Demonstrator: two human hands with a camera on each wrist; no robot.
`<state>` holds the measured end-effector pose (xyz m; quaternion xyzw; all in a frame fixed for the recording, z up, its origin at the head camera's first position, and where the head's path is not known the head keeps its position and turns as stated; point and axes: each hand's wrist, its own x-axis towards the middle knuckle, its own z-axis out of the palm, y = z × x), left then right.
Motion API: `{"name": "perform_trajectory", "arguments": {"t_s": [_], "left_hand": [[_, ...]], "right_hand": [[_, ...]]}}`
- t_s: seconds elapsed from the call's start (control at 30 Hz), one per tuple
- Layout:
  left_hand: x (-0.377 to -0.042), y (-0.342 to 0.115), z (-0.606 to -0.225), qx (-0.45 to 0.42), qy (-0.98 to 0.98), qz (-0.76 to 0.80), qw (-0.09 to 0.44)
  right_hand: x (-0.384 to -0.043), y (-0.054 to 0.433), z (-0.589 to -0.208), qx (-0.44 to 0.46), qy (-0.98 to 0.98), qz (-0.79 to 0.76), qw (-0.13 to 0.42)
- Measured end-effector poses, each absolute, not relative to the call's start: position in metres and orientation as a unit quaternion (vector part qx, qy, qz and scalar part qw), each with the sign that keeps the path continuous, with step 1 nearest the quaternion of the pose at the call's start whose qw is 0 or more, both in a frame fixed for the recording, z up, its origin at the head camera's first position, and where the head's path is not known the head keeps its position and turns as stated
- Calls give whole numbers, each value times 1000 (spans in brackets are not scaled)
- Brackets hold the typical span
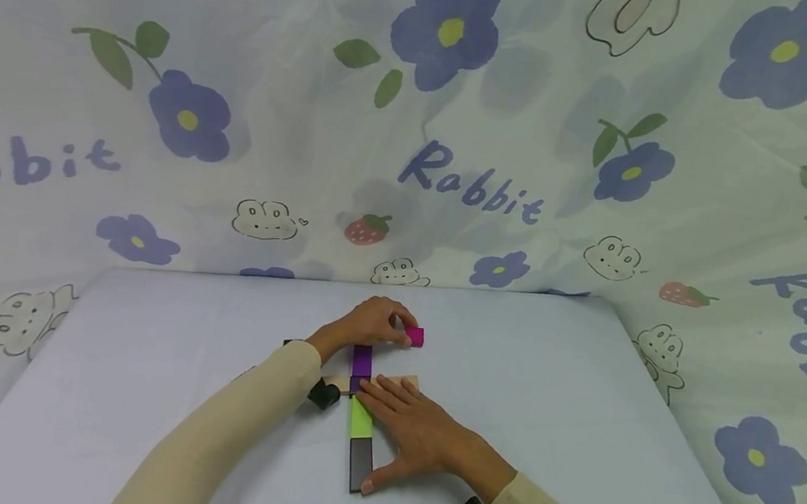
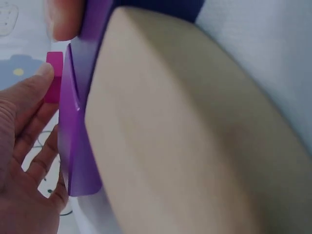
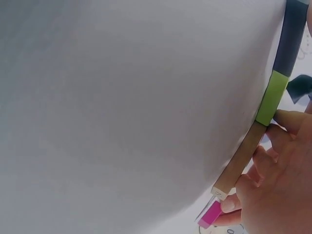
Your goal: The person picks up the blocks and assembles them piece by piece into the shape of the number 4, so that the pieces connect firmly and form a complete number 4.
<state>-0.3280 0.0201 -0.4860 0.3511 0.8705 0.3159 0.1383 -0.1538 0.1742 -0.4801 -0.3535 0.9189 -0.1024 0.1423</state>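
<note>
My left hand pinches a small magenta block between thumb and fingertips, past the far end of a cross of blocks. In the left wrist view the magenta block shows at the fingertips. The cross has a purple block, a dark blue block at its centre, a lime green block, a grey block and plain wood pieces at the sides. Spread flat, my right hand has its fingers over the right wood arm and its thumb against the grey block's near end.
A white-covered table lies under the blocks. Behind it hangs a cloth printed with flowers and rabbits. Black wrist devices sit near both sleeves.
</note>
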Motion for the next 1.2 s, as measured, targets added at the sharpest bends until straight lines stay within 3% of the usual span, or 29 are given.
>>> {"name": "perform_trajectory", "arguments": {"t_s": [0.53,1.0,1.2], "left_hand": [[-319,-14,-469,358,870,319,117],[-308,-55,-460,324,879,342,71],[-303,-75,-459,300,886,346,75]], "right_hand": [[-155,172,-482,-351,918,-106,149],[-155,172,-482,-348,921,-98,146],[-154,171,-484,-348,921,-101,140]]}}
